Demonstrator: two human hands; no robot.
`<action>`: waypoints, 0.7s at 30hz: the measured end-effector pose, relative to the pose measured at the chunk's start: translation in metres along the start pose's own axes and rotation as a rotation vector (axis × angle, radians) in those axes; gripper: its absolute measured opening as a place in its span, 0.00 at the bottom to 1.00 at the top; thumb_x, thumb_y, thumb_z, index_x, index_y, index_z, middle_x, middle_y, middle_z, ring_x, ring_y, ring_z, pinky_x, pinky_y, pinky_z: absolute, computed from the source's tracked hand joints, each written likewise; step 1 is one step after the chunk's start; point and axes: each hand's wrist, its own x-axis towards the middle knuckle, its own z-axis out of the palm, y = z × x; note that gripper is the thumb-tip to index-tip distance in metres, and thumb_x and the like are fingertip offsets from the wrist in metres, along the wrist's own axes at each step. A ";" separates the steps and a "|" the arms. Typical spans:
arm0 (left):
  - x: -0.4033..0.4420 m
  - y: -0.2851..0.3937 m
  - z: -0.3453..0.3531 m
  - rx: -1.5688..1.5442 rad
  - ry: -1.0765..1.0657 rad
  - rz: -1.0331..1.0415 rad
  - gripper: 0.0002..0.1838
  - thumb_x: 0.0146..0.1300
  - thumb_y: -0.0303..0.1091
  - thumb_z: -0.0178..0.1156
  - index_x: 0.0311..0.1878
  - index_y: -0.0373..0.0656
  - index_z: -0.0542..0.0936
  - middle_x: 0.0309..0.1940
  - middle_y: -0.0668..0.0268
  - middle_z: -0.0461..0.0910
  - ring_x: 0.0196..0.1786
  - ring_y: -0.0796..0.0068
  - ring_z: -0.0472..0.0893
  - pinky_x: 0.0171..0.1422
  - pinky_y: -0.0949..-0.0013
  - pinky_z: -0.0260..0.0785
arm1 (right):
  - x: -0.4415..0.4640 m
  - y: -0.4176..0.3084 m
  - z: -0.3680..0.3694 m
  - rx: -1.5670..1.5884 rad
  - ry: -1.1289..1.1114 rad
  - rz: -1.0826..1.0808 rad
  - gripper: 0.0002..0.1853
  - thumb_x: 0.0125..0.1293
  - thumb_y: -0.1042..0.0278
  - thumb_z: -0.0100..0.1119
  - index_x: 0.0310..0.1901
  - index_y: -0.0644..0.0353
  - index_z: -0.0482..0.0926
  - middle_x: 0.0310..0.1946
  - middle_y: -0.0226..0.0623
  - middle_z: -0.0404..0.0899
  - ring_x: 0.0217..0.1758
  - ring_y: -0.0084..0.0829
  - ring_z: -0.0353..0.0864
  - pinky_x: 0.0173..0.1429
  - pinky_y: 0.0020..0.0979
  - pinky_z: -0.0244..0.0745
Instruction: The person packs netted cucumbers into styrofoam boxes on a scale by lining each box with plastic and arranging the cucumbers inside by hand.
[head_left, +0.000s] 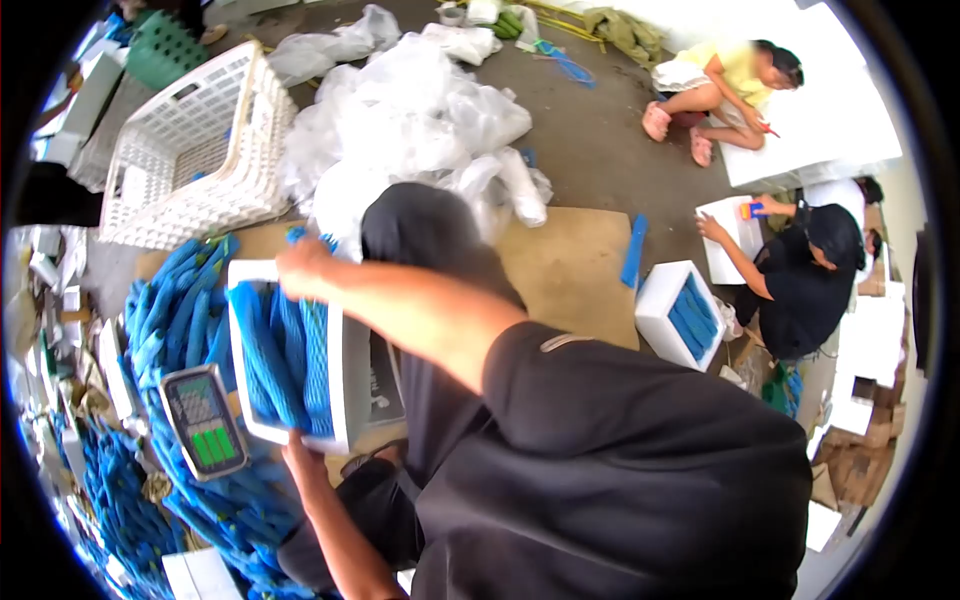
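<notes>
A white foam box [341, 370] stands in front of me, packed with long items in blue netting [268, 365]. My right hand [305, 268] is closed at the box's upper edge, around a blue-netted item whose ends show on both sides of it. At the lower edge, my left hand [303, 457] grips the rim of the box; some of its fingers are hidden. Beside the box lies a scale display [205, 422] with green labels. Heaps of blue-netted items [180, 310] surround the display.
White plastic bags [400, 120] are piled beside a white crate [190, 150]. At the right, a person in black [810, 280] handles a white box lid [730, 240] near another filled foam box [655, 315]. A person in yellow [735, 80] sits farther back. Cardboard [565, 270] covers some floor.
</notes>
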 end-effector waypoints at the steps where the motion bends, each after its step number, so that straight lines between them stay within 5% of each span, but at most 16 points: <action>1: 0.010 0.015 0.001 0.041 -0.042 0.018 0.18 0.66 0.33 0.66 0.55 0.32 0.80 0.43 0.60 0.82 0.43 0.63 0.84 0.45 0.58 0.79 | 0.005 0.000 -0.021 -0.019 0.036 -0.013 0.13 0.57 0.60 0.66 0.41 0.52 0.92 0.42 0.42 0.92 0.48 0.44 0.92 0.50 0.46 0.85; 5: 0.032 0.112 0.044 0.187 -0.249 0.159 0.10 0.71 0.37 0.63 0.47 0.40 0.82 0.34 0.66 0.82 0.34 0.68 0.84 0.40 0.58 0.80 | 0.017 0.012 -0.114 -0.053 0.261 -0.038 0.12 0.56 0.52 0.66 0.36 0.47 0.92 0.39 0.37 0.92 0.45 0.40 0.92 0.44 0.47 0.83; 6: 0.074 0.126 0.043 0.116 -0.198 0.193 0.11 0.67 0.38 0.65 0.44 0.40 0.84 0.31 0.68 0.79 0.32 0.71 0.80 0.32 0.63 0.72 | 0.018 0.020 -0.139 -0.072 0.273 -0.098 0.14 0.56 0.49 0.66 0.37 0.45 0.92 0.39 0.35 0.92 0.45 0.38 0.91 0.43 0.44 0.82; 9: 0.084 0.212 0.097 0.136 -0.425 0.317 0.25 0.70 0.40 0.63 0.62 0.30 0.81 0.52 0.54 0.85 0.52 0.59 0.86 0.58 0.56 0.82 | 0.032 0.030 -0.206 -0.103 0.295 0.087 0.14 0.57 0.55 0.66 0.43 0.44 0.93 0.43 0.29 0.92 0.49 0.34 0.91 0.44 0.41 0.82; 12: 0.075 0.291 0.150 0.293 -0.343 0.494 0.31 0.67 0.47 0.69 0.66 0.35 0.80 0.56 0.53 0.83 0.54 0.59 0.85 0.55 0.56 0.83 | -0.022 0.056 -0.259 0.009 0.495 0.136 0.18 0.57 0.53 0.67 0.45 0.51 0.92 0.44 0.39 0.92 0.51 0.39 0.91 0.49 0.43 0.84; 15: 0.108 0.344 0.205 0.401 -0.266 0.705 0.27 0.66 0.48 0.72 0.59 0.37 0.82 0.44 0.59 0.86 0.41 0.65 0.85 0.43 0.62 0.82 | -0.070 0.106 -0.277 0.140 0.711 0.171 0.23 0.55 0.46 0.71 0.43 0.57 0.91 0.41 0.46 0.91 0.50 0.44 0.91 0.53 0.45 0.84; 17: 0.140 0.365 0.233 0.734 -0.217 0.932 0.22 0.69 0.51 0.69 0.45 0.38 0.84 0.30 0.69 0.79 0.27 0.75 0.74 0.31 0.66 0.68 | -0.101 0.152 -0.273 0.226 0.706 0.186 0.28 0.55 0.40 0.73 0.41 0.62 0.90 0.38 0.50 0.90 0.44 0.46 0.92 0.49 0.44 0.85; 20: -0.019 0.304 0.325 0.937 -0.326 1.012 0.25 0.69 0.50 0.67 0.54 0.34 0.84 0.39 0.63 0.82 0.41 0.70 0.79 0.45 0.61 0.72 | -0.176 0.212 -0.261 0.238 0.640 0.307 0.28 0.63 0.39 0.66 0.26 0.61 0.86 0.16 0.37 0.79 0.20 0.35 0.82 0.30 0.43 0.77; 21: -0.050 0.271 0.349 0.813 -0.411 1.040 0.27 0.68 0.46 0.68 0.58 0.32 0.82 0.42 0.60 0.84 0.43 0.67 0.81 0.47 0.60 0.74 | -0.194 0.234 -0.254 0.236 0.564 0.419 0.29 0.61 0.39 0.65 0.40 0.64 0.89 0.33 0.50 0.89 0.37 0.46 0.91 0.42 0.47 0.82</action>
